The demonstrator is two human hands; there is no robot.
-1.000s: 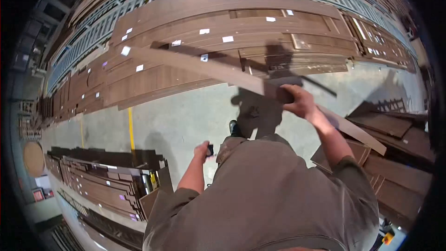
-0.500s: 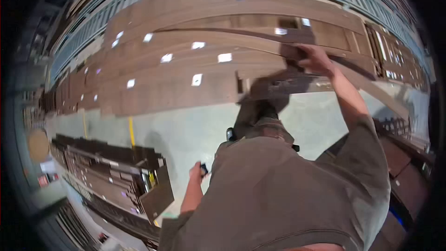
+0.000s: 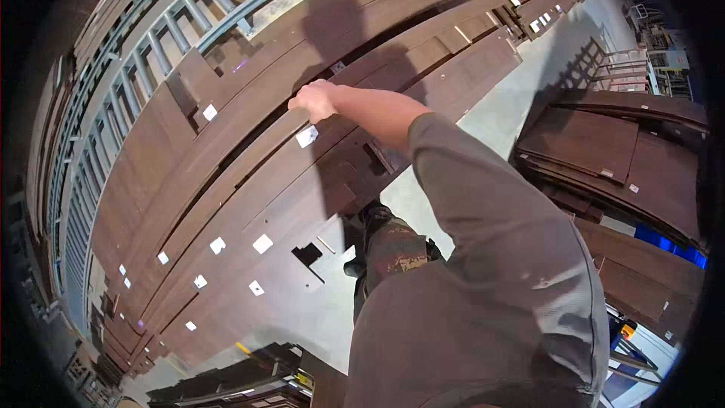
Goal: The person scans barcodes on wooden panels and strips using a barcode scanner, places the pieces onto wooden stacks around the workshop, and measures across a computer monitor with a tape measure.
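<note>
My right hand [image 3: 316, 101] is closed on the edge of a long brown board [image 3: 249, 153], which lies lengthwise over the wide rows of brown panels [image 3: 294, 189]. Its fingers are curled over the board, near a white label [image 3: 307, 136]. More white labels are scattered across the panels below and to the left. My left hand is out of sight.
A metal roller conveyor [image 3: 155, 53] runs behind the panels. Stacked brown boards [image 3: 589, 143] stand at the right, and dark stacked boards [image 3: 264, 378] at the bottom. My leg [image 3: 393, 245] is close to the panels' near edge.
The view has turned and moved nearer the panels. My right hand has brought the long board from the air down onto them. My left hand, earlier holding a small dark object, has left the view.
</note>
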